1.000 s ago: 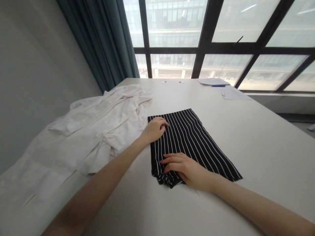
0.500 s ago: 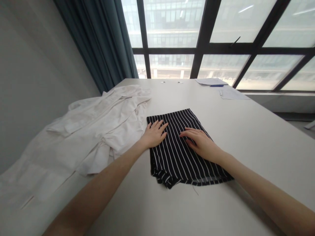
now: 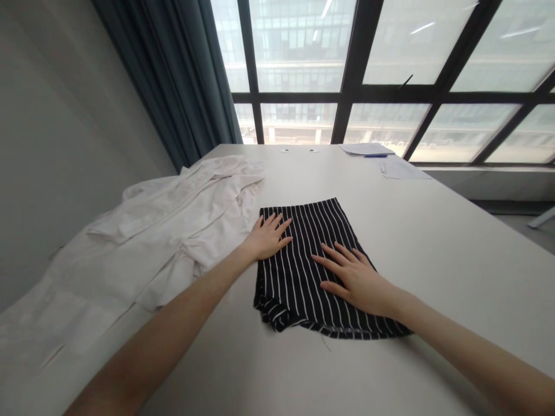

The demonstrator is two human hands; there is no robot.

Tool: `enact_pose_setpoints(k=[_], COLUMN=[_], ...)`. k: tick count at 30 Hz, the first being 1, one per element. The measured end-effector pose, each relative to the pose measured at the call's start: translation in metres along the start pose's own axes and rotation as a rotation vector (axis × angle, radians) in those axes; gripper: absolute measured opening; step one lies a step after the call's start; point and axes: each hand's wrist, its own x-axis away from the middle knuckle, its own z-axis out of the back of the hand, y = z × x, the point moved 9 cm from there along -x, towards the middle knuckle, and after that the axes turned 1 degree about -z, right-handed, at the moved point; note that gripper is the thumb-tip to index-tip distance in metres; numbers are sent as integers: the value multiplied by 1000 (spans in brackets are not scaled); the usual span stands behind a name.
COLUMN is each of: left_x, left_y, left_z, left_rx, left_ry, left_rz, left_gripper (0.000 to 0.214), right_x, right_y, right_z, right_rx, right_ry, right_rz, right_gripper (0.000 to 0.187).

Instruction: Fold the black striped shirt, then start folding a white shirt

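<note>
A folded black garment with thin white stripes [image 3: 303, 254] lies in the middle of the white table [image 3: 433, 254]. My left hand [image 3: 266, 238] rests flat on its far left part, fingers spread. My right hand [image 3: 351, 277] lies flat on its near right part, fingers stretched out. Neither hand holds anything. A crumpled white shirt [image 3: 165, 225] lies spread just left of the striped garment, close to my left wrist.
Sheets of paper [image 3: 401, 169] and a blue pen [image 3: 375, 155] lie at the table's far right, below the large window. A dark teal curtain [image 3: 173, 81] hangs at the back left beside a grey wall.
My right hand moved from the near left edge of the striped garment up over its middle, then settled on its near right part. My left hand's fingers spread flat. The near right corner got folded in.
</note>
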Motion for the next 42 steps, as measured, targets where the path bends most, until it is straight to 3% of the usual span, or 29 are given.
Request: enact_pose_setpoints(k=[2,5,9,16,20,25,28,31,34,36,38,40,42], left_x=[6,24,56,74,75,88,93,94,98,108,122,128,128], left_y=[10,43,77,69,67,66,66,73,101,130,153,163,162], left_z=[10,20,8,-2,-3,-4,-1,8,22,28,30,26,19], left_rx=[-112,-218,-147,-92,-82,-77,-84,-134,-194,-184,-100,9,84], left_ry=[53,101,19,29,3,-30,-16,31,142,227,255,181,55], left_rz=[-2,-87,-177,-167,-150,-169,-184,-208,-353,-559,-753,-829,-810], left_gripper=[53,48,53,59,61,67,75,77,54,33,30,34,43], right_x=[8,13,12,-11,-17,2,9,1,-17,-27,-34,-36,-36], right_y=[-6,-13,-19,-3,4,-7,-13,-11,-8,-7,-5,-3,-1], right_z=[-2,-5,-2,28,17,0,4,16,24,23,18,13,7], right_rx=[26,92,124,81,48,63,50,31,7,-4,4,26,44], right_ry=[12,70,138,239,220,143,134,171,224,245,258,252,216], right_rz=[-6,-33,-19,137,170,136,157,182,229,259,257,237,226], right_gripper=[65,65,64,39,44,56,61,54,37,35,41,46,49])
